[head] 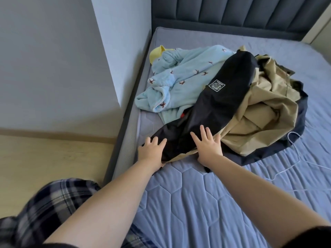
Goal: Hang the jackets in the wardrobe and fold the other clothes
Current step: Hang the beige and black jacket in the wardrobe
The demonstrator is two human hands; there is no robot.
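Note:
A pile of clothes lies on the bed. On top stretches a black jacket sleeve [222, 93] with a square patch, over a beige jacket [265, 111] with dark navy lining. Behind them lies a light blue fleece garment [186, 76] with small dark red marks, and a yellow piece [155, 53] peeks out at the back left. My left hand [151, 149] rests flat, fingers spread, on the near end of the black fabric. My right hand [208, 143] presses flat on the same black fabric a little to the right.
A thin white wire hanger [295, 154] lies on the blue quilted mattress [197, 197] right of the pile. A padded dark headboard [241, 13] stands at the back. A grey wall corner [111, 51] and wooden floor [44, 158] are left of the bed.

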